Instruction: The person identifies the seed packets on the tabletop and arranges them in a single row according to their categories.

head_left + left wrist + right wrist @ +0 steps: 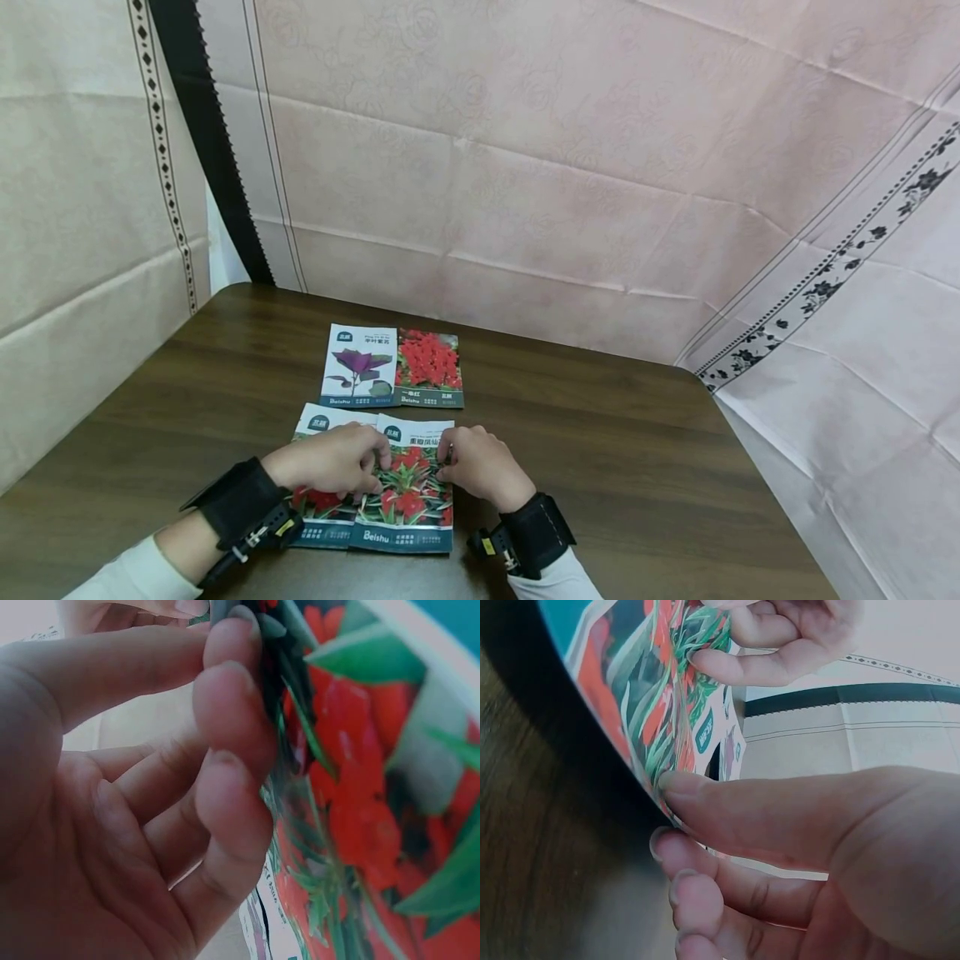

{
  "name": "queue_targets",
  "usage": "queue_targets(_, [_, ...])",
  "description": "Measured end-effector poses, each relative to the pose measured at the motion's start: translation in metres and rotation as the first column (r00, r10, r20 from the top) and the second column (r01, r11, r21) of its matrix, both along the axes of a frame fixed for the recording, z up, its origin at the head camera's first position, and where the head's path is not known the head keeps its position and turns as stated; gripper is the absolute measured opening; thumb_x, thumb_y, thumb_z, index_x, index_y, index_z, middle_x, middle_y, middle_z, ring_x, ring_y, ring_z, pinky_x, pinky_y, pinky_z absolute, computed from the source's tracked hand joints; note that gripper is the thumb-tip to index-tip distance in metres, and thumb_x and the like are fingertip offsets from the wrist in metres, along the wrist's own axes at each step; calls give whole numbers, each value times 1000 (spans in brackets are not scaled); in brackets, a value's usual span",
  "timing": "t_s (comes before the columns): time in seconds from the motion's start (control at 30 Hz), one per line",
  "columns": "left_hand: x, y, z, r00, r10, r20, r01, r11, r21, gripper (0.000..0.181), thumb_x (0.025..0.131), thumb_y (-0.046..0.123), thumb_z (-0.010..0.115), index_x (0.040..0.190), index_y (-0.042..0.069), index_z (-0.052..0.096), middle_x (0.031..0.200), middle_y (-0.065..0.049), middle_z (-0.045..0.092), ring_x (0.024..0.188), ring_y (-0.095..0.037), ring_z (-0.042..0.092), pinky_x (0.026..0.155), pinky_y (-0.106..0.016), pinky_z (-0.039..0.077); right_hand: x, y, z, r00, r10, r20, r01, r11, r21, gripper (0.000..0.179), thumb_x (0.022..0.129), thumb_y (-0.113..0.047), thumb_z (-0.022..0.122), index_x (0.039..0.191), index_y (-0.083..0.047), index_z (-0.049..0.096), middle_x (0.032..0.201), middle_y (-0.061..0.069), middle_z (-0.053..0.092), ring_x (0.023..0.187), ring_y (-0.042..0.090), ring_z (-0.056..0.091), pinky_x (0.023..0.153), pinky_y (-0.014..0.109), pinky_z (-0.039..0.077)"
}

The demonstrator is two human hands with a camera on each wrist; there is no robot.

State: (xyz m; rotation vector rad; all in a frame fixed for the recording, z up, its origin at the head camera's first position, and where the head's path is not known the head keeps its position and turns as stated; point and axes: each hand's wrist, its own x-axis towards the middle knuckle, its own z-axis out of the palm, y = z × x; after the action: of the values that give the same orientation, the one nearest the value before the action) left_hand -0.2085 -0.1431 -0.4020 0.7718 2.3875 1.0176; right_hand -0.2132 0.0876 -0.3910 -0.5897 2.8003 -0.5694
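Observation:
A seed packet with red flowers [408, 521] lies at the front of the table, its left edge overlapping a second flower packet [322, 533]. My right hand [483, 467] pinches the overlapping packet's right edge, the thumb [705, 796] on its printed face and the index fingertip under the rim. Across from it, my left hand [337, 460] reaches over the second packet and holds the left edge of the same top packet between thumb and curled fingers [232, 712]. Part of the second packet is hidden beneath that hand.
Just behind, two more seed packets lie side by side: a white one with a purple plant [360, 367] and one with red blossoms [429, 367]. The brown wooden table [600, 450] ends at a pale patterned cloth [487, 208] at the back.

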Motion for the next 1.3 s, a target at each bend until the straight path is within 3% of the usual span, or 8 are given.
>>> queue_targets(0.43, [0,0,0,1000,15,-4,-15,1000,-8,20,81,18,69,97,11,59,60,-4,59,50,-21,56,53,-31,43,-1,0,-2,1000,-13,2,13,999,34,19,77,-26,73,89,-14,65,76,-4,53,67,15,48,58,30,40])
queue_targets(0.73, [-3,2,-4,996,27,-90,-33,997,-64,19,78,24,72,92,16,62,59,2,52,50,-12,46,51,-28,37,-2,-1,-2,1000,-21,8,20,999,30,19,77,-26,74,89,-14,64,76,-3,53,67,15,48,58,31,40])
queue_targets(1.3, [-5,3,-7,994,30,-106,-36,998,-61,13,83,26,67,89,16,61,58,3,51,48,-12,44,51,-27,36,-3,-2,-5,1000,-16,-18,17,999,34,17,81,-31,69,86,-15,65,75,-4,54,64,14,48,56,29,39])
